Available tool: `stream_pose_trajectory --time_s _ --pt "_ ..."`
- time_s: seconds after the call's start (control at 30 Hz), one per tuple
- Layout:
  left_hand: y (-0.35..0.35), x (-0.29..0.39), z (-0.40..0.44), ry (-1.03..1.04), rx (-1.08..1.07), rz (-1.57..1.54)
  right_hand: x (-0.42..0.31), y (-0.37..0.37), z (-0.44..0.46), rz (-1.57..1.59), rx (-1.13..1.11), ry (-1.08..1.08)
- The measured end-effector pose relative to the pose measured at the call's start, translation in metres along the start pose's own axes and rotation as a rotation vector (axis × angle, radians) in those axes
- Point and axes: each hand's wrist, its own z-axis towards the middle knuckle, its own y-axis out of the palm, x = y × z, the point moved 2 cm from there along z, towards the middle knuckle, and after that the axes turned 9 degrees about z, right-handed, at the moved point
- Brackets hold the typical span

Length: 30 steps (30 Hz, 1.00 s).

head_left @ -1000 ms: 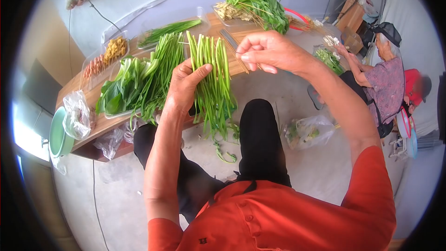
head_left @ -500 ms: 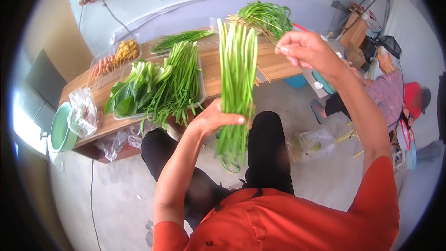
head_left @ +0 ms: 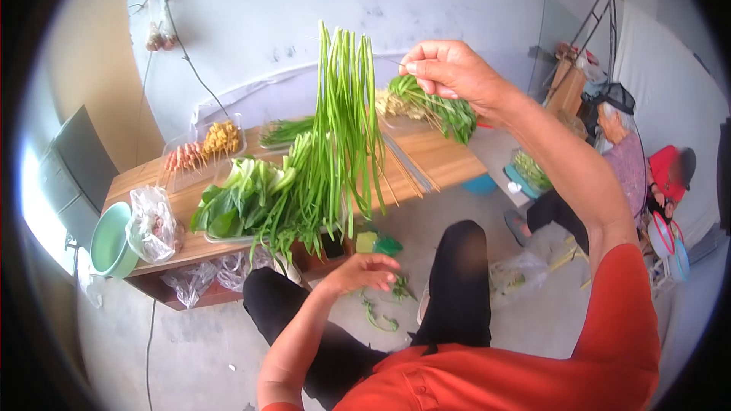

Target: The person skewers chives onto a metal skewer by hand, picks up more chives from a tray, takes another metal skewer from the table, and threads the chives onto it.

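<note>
My right hand (head_left: 457,80) is raised at upper centre, thumb and fingers pinched on what looks like a thin skewer (head_left: 397,63), of which only a short dark tip shows. To its left a bundle of garlic chives (head_left: 346,122) hangs upright in the air, pale ends up and green tips drooping. Whether the skewer passes through the bundle cannot be made out. Below the bundle my left hand (head_left: 364,272) is empty, its fingers apart. Behind the chives, a clear tray holds leafy greens (head_left: 240,202) and more chives (head_left: 301,198).
On the wooden table (head_left: 449,160) lie bamboo skewers (head_left: 411,167), a leafy bunch (head_left: 449,110), meat skewers (head_left: 185,158), yellow skewered food (head_left: 221,138) and a plastic bag (head_left: 151,224). A green basin (head_left: 113,240) stands left. Two people sit at right, one in a patterned shirt (head_left: 626,160).
My left hand has let go of the chives and dropped below them. The bundle and my right hand have shifted left, and the chive tips have spread. The view has tilted upward.
</note>
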Motion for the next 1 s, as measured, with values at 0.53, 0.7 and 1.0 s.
stream_pose_trajectory --time_s 0.53,0.7,1.0 --pt "-0.047 0.128 -0.083 0.664 0.943 0.241 0.014 0.017 0.029 0.034 0.063 -0.075" --pt "-0.045 0.201 -0.089 0.865 1.303 0.190 0.010 0.017 -0.026 -0.094 -0.062 -0.064" --pt "-0.006 0.200 -0.044 0.829 0.851 -0.249 0.022 0.016 -0.108 -0.066 -0.116 0.015"
